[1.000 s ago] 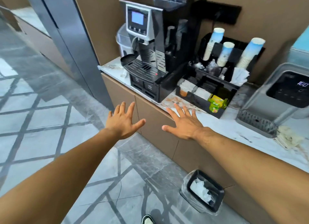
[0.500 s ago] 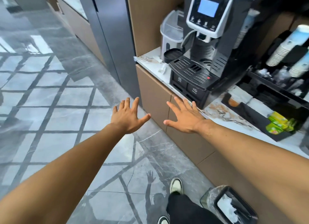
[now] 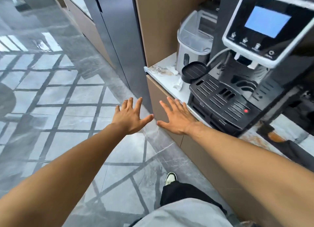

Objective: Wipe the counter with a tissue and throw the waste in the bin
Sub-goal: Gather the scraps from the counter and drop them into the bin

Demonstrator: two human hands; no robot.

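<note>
The white marble counter (image 3: 167,80) runs from the upper middle down to the right, with brown stains near its left end and at the right edge. A crumpled white tissue (image 3: 178,84) lies on it beside the coffee machine, and a second scrap of tissue (image 3: 173,70) sits further back. My left hand (image 3: 130,116) is stretched out flat over the floor, fingers spread, holding nothing. My right hand (image 3: 176,118) is spread the same way just in front of the counter edge, empty, below the tissue. The bin is out of view.
A black and silver coffee machine (image 3: 241,84) with a drip tray fills the counter's right part. A clear-lidded container (image 3: 193,45) and a round black dish (image 3: 193,72) stand behind the tissue. A dark pillar (image 3: 119,40) rises at the left. My shoe (image 3: 170,178) rests on the grey tiled floor.
The view has swung left and closer to the counter's left end. The bin and the cup rack have left the frame. Both hands stay spread and empty.
</note>
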